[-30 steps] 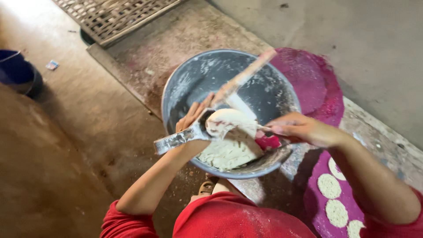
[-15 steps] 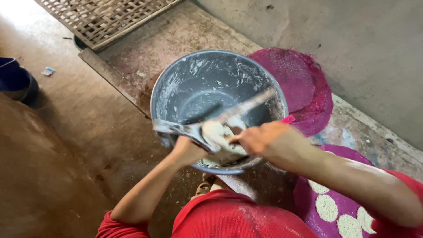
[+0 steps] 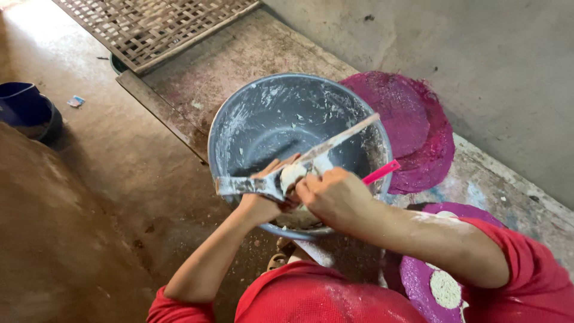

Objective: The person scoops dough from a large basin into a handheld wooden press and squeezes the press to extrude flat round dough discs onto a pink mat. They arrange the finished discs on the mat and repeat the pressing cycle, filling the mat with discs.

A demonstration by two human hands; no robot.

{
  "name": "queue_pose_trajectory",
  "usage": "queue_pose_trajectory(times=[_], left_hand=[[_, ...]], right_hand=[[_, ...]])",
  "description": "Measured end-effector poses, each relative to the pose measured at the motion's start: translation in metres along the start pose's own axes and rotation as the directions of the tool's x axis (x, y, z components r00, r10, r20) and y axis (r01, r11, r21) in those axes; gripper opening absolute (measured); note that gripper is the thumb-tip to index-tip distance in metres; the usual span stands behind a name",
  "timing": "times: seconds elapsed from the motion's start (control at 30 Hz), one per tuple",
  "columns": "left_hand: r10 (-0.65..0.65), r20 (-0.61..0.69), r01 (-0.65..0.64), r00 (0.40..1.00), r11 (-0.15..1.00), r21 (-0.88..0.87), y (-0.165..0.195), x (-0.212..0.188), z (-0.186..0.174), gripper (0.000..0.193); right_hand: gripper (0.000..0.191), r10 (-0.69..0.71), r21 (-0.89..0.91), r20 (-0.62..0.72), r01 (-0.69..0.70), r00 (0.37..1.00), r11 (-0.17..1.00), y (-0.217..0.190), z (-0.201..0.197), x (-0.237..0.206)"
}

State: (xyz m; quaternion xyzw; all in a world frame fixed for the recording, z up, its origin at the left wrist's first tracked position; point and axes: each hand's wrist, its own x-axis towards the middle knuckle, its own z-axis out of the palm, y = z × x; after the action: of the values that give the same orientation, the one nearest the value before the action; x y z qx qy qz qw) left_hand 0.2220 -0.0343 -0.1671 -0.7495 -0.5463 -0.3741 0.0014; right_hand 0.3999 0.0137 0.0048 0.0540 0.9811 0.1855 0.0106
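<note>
- Left hand is gripping a flat metal scraper, long axis pointing left.
- Right hand is clutching a pink-handled tool over sticky white dough.
- Round grey basin is looking batter-smeared.

A woven lattice mat lies flat at the far end of the floor, its corner resting on a long, flour-streaked wooden board. Just under the mat's near edge a dark round rim peeks out, perhaps a basin, too hidden to tell. Off at the left edge sits a dark blue bucket, with a small scrap of wrapper on the brown floor near it. A plain grey wall runs along the far right, stained and scuffed.
</note>
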Motion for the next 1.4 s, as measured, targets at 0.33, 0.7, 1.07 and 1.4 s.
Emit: queue_pose_trajectory(times=[0.33,0.7,1.07,1.4], left_hand=[[-0.387,-0.124,0.397,0.914,0.914,0.078,-0.002,-0.007,-0.062,0.078],[-0.128,-0.226,0.157,0.966,0.98,0.118,-0.025,-0.022,-0.022,0.072],[-0.328,-0.487,0.428,0.809,0.897,0.107,-0.026,0.004,-0.041,0.054],[-0.093,-0.426,0.281,0.9,0.871,0.403,-0.028,0.025,-0.038,0.059]], right_hand=[[0.036,0.219,0.194,0.045,-0.223,0.975,0.955,0.044,-0.012,-0.045],[0.008,0.04,0.056,-0.095,-0.035,0.995,0.998,-0.004,-0.004,0.007],[0.04,0.596,0.914,-0.067,-0.19,0.8,0.358,-0.04,0.136,0.01],[0.031,0.572,0.91,-0.342,0.111,0.746,0.399,-0.007,0.152,0.009]])
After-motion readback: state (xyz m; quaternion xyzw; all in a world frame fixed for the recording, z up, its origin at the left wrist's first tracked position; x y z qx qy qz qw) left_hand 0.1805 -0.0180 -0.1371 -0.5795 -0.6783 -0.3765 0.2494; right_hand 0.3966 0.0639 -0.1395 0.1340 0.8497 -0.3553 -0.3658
